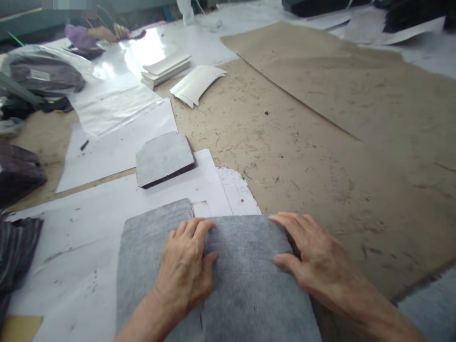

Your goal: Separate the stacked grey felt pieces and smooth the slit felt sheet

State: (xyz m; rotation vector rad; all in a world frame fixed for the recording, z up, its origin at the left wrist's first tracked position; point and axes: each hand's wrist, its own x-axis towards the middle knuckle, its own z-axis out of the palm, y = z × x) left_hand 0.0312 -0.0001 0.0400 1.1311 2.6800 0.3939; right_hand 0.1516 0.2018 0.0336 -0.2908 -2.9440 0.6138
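A large grey fabric panel (249, 275), apparently on a stack, lies in front of me. My right hand (313, 251) holds its right edge, with the fingers at the far corner and the thumb on the near side. My left hand (188, 266) is at its left edge, its fingers bent toward the far corner and its thumb lying along the top. Beneath and beside my left hand lies a second grey fabric panel (142, 256), partly hidden by the hand. Beyond it, a small stack of cut grey pieces (164, 159) rests on white paper.
Brown paper (320, 175) with scattered lint covers the table's right side. White paper sheets (81, 228) lie to the left. White cut pieces (197, 83) sit farther back. Dark folded fabric (21, 251) is at the left edge. Another person's hand (107, 33) shows at the far left.
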